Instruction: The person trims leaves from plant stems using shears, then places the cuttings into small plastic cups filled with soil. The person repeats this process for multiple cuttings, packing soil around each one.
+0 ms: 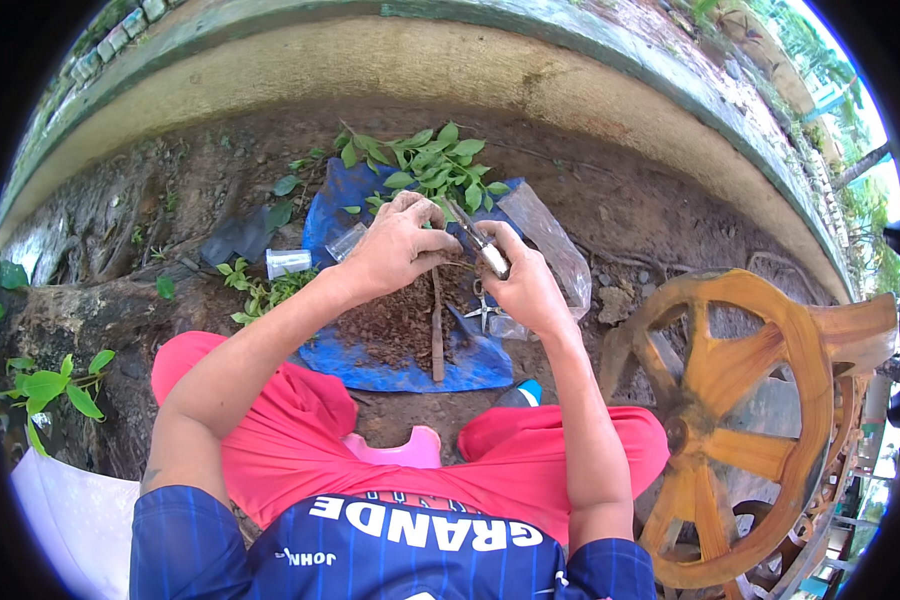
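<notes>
My left hand point(401, 244), with soil on its fingers, pinches what looks like a thin brown stem point(459, 263) above a blue plastic sheet point(487, 369). Close by on the right, my right hand point(525, 281) grips a metal cutting tool point(480, 241), its narrow end slanting up and left. The fingers hide part of it. Loose brown soil point(375, 330) is heaped on the sheet below. A long, narrow, dirt-covered tool point(437, 337) lies across the soil, and scissors point(482, 309) rest to its right. Leafy green cuttings point(442, 161) lie at the sheet's far edge.
Two clear plastic cups point(289, 262) lie left of the soil, near smaller green sprigs point(270, 296). A clear plastic bag point(551, 247) is at the right. A wooden wheel point(727, 427) stands at my right. A low concrete wall point(420, 64) curves behind, and tree roots point(82, 315) spread leftward.
</notes>
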The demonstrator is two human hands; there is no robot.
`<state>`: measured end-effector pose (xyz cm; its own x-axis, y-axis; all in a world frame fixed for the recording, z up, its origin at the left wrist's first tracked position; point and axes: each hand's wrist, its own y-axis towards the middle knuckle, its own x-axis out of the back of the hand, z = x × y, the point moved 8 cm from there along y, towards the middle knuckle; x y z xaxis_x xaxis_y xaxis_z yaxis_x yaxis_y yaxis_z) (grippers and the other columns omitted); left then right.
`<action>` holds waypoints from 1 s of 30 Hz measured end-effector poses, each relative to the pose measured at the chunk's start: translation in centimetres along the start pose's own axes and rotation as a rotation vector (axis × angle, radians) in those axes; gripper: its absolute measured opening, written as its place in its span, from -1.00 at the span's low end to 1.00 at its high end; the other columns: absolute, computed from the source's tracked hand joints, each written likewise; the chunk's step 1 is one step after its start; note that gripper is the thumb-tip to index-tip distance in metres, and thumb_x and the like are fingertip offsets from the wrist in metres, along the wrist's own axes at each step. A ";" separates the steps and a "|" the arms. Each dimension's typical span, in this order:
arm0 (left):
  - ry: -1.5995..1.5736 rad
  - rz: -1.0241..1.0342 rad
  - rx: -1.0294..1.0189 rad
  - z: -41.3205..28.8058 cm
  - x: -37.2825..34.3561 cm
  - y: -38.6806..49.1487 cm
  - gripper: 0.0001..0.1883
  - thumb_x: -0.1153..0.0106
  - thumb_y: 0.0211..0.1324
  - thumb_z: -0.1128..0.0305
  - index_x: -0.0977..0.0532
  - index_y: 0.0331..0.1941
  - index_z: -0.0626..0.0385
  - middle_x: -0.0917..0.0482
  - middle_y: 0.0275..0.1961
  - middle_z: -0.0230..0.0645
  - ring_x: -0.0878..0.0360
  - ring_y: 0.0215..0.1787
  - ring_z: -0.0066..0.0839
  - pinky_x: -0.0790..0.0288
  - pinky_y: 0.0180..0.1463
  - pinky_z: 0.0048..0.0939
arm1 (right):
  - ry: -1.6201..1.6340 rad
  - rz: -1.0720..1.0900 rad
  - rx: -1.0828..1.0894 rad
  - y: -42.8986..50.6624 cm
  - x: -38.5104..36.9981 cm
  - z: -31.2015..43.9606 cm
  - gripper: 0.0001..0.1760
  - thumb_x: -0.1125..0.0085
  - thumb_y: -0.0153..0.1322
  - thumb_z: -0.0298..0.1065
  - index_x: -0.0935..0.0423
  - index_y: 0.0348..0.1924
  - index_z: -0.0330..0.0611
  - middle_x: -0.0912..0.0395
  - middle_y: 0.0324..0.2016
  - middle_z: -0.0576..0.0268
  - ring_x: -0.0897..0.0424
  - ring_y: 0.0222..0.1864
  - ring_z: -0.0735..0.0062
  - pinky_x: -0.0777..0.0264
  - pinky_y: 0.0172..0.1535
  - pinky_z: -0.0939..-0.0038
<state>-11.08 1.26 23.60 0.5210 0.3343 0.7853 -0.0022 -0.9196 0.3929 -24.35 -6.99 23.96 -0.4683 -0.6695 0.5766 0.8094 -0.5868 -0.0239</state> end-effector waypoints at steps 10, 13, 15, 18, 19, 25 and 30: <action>-0.163 0.020 0.103 0.8 -1.5 -0.3 -0.80 -0.41 -0.02 0.26 -0.71 -0.26 -0.03 -0.61 -0.06 -0.30 -0.42 0.18 -0.16 -0.24 0.26 -0.10 | 0.140 -0.111 -0.058 -0.5 0.4 -0.7 -0.49 -0.18 0.31 -0.49 -0.43 0.15 -0.18 -0.59 -0.34 0.07 -0.54 -0.25 0.31 -0.44 -0.09 0.37; -0.314 -0.017 0.305 2.6 -1.1 -0.3 -0.79 -0.38 0.02 0.27 -0.69 -0.27 0.08 -0.63 -0.12 -0.32 -0.45 0.12 -0.26 -0.25 0.26 -0.22 | 0.108 -0.104 -0.201 -0.7 0.8 -2.1 -0.43 -0.23 0.28 -0.39 -0.42 0.18 -0.15 -0.57 -0.34 0.18 -0.51 -0.25 0.46 -0.42 -0.08 0.42; -0.390 -0.059 0.407 3.5 -0.8 -0.5 -0.78 -0.37 0.05 0.27 -0.68 -0.27 0.13 -0.63 -0.15 -0.32 -0.46 0.07 -0.32 -0.26 0.24 -0.27 | 0.022 -0.079 -0.269 -0.9 0.6 -2.7 -0.40 -0.23 0.26 -0.36 -0.40 0.19 -0.14 -0.56 -0.33 0.16 -0.52 -0.25 0.41 -0.42 -0.07 0.39; -0.455 -0.110 0.478 4.1 -0.6 -0.6 -0.77 -0.36 0.08 0.26 -0.67 -0.27 0.17 -0.63 -0.22 -0.34 -0.47 0.00 -0.39 -0.28 0.17 -0.31 | 0.034 -0.055 -0.205 -1.0 -0.7 -2.1 -0.40 -0.20 0.21 -0.38 -0.39 0.15 -0.19 -0.62 -0.21 -0.19 -0.63 -0.12 -0.06 -0.46 0.01 0.18; -0.447 -0.123 0.484 4.1 -0.6 -0.7 -0.77 -0.36 0.10 0.27 -0.67 -0.27 0.19 -0.63 -0.24 -0.35 -0.48 -0.01 -0.42 -0.29 0.14 -0.33 | 0.018 -0.043 -0.220 -1.0 -1.1 -2.2 -0.40 -0.20 0.21 -0.39 -0.40 0.14 -0.19 -0.62 -0.19 -0.21 -0.63 -0.10 -0.08 -0.45 0.03 0.17; -0.686 -0.118 0.590 4.8 -1.8 -1.1 -0.79 -0.33 0.17 0.32 -0.64 -0.27 0.25 -0.59 -0.27 -0.39 -0.48 -0.10 -0.56 -0.32 0.01 -0.44 | 0.008 -0.036 -0.178 -0.8 -1.0 -1.6 -0.41 -0.21 0.19 -0.40 -0.40 0.12 -0.22 -0.62 -0.15 -0.23 -0.61 -0.06 -0.14 -0.45 0.05 0.15; -0.592 -0.156 0.550 4.7 -1.0 -0.9 -0.78 -0.33 0.17 0.31 -0.64 -0.26 0.25 -0.59 -0.27 -0.37 -0.49 -0.12 -0.54 -0.33 0.01 -0.44 | 0.001 -0.028 -0.165 -0.9 -1.2 -1.7 -0.40 -0.21 0.18 -0.39 -0.40 0.11 -0.23 -0.61 -0.15 -0.22 -0.60 -0.04 -0.14 -0.44 0.07 0.13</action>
<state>-7.64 0.75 20.21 0.8448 0.4444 0.2981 0.4465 -0.8924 0.0652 -25.08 -6.41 21.90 -0.4904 -0.6522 0.5780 0.7268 -0.6721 -0.1418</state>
